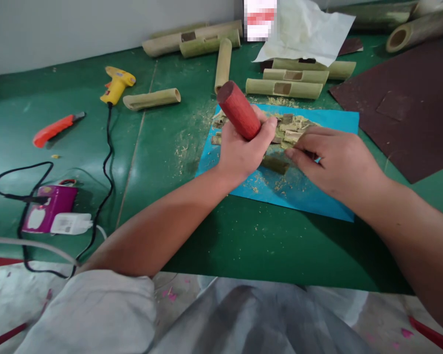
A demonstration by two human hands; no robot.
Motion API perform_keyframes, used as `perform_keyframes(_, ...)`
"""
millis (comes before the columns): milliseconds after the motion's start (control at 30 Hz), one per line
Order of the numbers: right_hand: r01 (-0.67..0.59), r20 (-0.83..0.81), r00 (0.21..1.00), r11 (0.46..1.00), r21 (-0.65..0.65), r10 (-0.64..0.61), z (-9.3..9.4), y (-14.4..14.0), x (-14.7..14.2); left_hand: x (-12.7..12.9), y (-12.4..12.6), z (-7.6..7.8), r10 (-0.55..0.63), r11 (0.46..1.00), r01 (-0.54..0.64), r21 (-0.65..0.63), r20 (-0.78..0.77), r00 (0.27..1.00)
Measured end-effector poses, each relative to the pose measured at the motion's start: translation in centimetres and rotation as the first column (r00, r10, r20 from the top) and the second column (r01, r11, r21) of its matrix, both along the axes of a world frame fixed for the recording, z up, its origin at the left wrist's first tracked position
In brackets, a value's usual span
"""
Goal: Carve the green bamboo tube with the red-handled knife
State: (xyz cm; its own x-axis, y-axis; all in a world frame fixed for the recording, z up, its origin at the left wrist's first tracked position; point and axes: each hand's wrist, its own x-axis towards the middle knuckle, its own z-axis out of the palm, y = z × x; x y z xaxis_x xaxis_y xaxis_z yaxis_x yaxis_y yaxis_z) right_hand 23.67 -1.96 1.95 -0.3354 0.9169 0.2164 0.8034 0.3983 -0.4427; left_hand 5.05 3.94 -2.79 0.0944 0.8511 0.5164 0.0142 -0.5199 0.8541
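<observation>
My left hand [239, 150] grips a tool by its thick red wooden handle [238, 109], which sticks up and away from me; the tool's working end is hidden under the hand. My right hand [332, 157] presses its fingers onto a small dark green bamboo piece [275, 164] lying on a blue mat [317, 196]. A pile of bamboo scraps and shavings [290, 129] lies on the mat just beyond both hands.
Cut bamboo tubes [284, 87] lie at the back of the green table [243, 246], with white paper [306, 29] over some. A yellow glue gun [116, 84], orange utility knife [53, 129], purple box with charger [49, 209] sit left. Dark brown sheets [409, 108] lie right.
</observation>
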Motion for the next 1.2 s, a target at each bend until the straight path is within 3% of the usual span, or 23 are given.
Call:
perform_keyframes(133, -0.144, 0.005, 0.990, 0.989, 0.040, 0.144, -0.3, 0.1, 0.5, 0.0, 0.1, 0.0, -0.002, 1.000, 0.002, -0.008, -0.002, 1.000)
perform_keyframes(267, -0.246, 0.086, 0.965, 0.969, -0.035, 0.248, 0.0, 0.4, 0.8, 0.0, 0.0, 0.2, -0.001, 1.000, 0.001, -0.020, -0.003, 1.000)
perform_keyframes(367, -0.234, 0.133, 0.961, 0.968, -0.087, 0.244, 0.5, 0.4, 0.8, 0.0, 0.0, 0.3, 0.002, 1.000, -0.002, -0.016, -0.003, 1.000)
perform_keyframes(600, -0.207, 0.168, 0.962, 0.976, -0.069, 0.216, 1.0, 0.0, 0.4, 0.1, 0.0, 0.1, -0.011, 1.000, 0.010, 0.008, 0.025, 1.000)
perform_keyframes(1200, -0.340, 0.354, 0.883, 0.940, 0.027, 0.309, 0.4, 0.2, -0.3, 0.2, -0.1, 0.3, -0.021, 1.000, 0.021, 0.004, 0.031, 0.999)
